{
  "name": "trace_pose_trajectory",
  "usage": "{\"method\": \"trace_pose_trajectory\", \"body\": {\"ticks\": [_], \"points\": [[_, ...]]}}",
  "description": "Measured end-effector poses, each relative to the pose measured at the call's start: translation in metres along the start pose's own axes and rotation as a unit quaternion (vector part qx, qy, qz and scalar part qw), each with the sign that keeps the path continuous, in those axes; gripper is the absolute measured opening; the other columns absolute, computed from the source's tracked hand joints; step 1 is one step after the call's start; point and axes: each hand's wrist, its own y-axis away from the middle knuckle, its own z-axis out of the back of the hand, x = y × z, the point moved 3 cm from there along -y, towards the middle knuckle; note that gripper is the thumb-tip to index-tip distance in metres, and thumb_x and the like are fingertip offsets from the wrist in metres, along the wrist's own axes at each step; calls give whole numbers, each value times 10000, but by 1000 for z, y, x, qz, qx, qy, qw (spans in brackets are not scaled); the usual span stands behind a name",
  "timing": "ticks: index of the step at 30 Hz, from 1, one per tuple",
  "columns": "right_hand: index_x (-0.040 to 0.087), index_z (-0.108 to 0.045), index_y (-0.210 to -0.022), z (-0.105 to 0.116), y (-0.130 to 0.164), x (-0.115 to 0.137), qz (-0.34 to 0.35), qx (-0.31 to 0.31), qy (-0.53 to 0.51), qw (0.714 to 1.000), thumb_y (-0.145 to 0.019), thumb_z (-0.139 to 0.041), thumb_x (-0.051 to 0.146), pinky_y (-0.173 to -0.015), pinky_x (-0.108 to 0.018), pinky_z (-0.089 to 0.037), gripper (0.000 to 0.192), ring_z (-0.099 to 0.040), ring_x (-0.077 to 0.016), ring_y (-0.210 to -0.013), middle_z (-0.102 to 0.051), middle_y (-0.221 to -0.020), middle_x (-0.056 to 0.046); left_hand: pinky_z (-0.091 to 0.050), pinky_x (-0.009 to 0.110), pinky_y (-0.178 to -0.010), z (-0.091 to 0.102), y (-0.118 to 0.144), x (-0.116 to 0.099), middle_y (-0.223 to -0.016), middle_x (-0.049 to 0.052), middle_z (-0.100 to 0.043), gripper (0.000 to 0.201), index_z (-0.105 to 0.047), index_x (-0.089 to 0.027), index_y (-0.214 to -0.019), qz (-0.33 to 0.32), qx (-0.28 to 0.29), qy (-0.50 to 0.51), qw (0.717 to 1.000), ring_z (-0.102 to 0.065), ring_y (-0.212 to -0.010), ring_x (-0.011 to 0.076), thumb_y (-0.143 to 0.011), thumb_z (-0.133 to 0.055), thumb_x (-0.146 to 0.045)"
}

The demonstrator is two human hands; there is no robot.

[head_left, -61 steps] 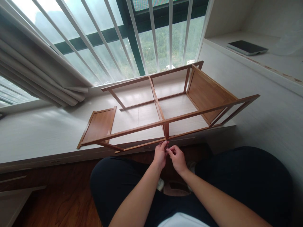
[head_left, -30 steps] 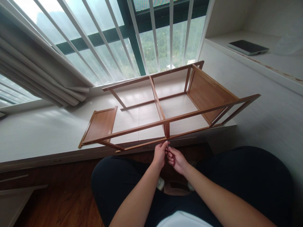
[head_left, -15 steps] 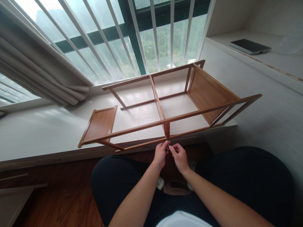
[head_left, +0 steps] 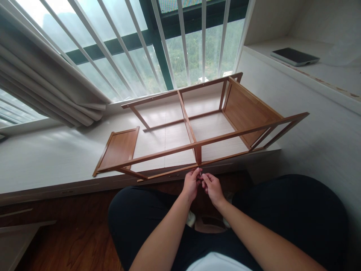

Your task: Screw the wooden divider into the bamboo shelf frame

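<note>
A brown wooden shelf frame (head_left: 166, 151) lies on its side on the white window ledge, with one panel (head_left: 251, 109) fitted at its right end. My left hand (head_left: 192, 183) is closed just below the frame's near lower rail, where the middle crosspiece meets it. What its fingers hold, if anything, is hidden. Beside it, my right hand (head_left: 213, 189) pinches a thin, light-coloured rod like a hex key (head_left: 200, 173), which points up toward the rail. A loose wooden panel (head_left: 120, 147) lies flat at the frame's left end, partly behind the frame's rails.
A grey curtain (head_left: 53, 71) hangs at the left, before the barred window (head_left: 191, 56). The white ledge (head_left: 56, 158) has drawer fronts under its edge. On the shelf at upper right lies a dark flat device (head_left: 295, 55). My knees flank the hands.
Both hands stay at the same joint. My right fingers have shifted slightly down, and more of the thin rod shows. The frame and loose panel have not visibly moved.
</note>
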Motion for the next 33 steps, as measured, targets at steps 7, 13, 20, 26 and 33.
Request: {"method": "trace_pose_trajectory", "body": {"ticks": [7, 13, 20, 26, 33], "points": [[191, -550, -766, -8, 2, -6, -140, 64, -202, 967, -729, -756, 507, -341, -161, -215, 378, -310, -35, -364, -479, -514, 77, -320, 205, -397, 0, 0, -2, -579, -49, -506, 404, -643, -117, -872, 0, 10, -25, 1000, -484, -386, 69, -723, -749, -478], [189, -545, -776, -8, 2, -4, -157, 73, -218, 960, -738, -758, 482, -336, -156, -219, 364, -326, -34, -359, -495, -519, 73, -320, 207, -406, 1, 1, -3, -565, -46, -509, 412, -641, -115, -869, -1, -2, -42, 999, -476, -385, 73, -721, -747, -484], [191, -548, -771, -8, 4, -4, -91, 34, -149, 984, -794, -665, 577, -323, -164, -225, 404, -323, -41, -349, -482, -504, 72, -329, 202, -443, 2, -2, -1, -579, -23, -530, 442, -686, -94, -869, -17, -14, -70, 997, -472, -443, 66, -702, -760, -497], [189, -561, -772, -2, 1, -1, -30, 2, -55, 998, -794, -655, 590, -329, -163, -210, 412, -312, -43, -363, -467, -499, 75, -356, 204, -489, 3, -3, -3, -626, 4, -557, 466, -717, -87, -874, -25, -23, -72, 997, -489, -522, 73, -674, -777, -503], [193, -569, -768, 0, 2, 6, 17, -13, 0, 1000, -812, -640, 572, -343, -188, -245, 389, -345, -63, -390, -478, -526, 58, -354, 214, -500, 2, -4, -2, -618, 3, -554, 437, -720, -98, -873, -18, -15, -63, 998, -494, -537, 84, -686, -770, -489]]}}
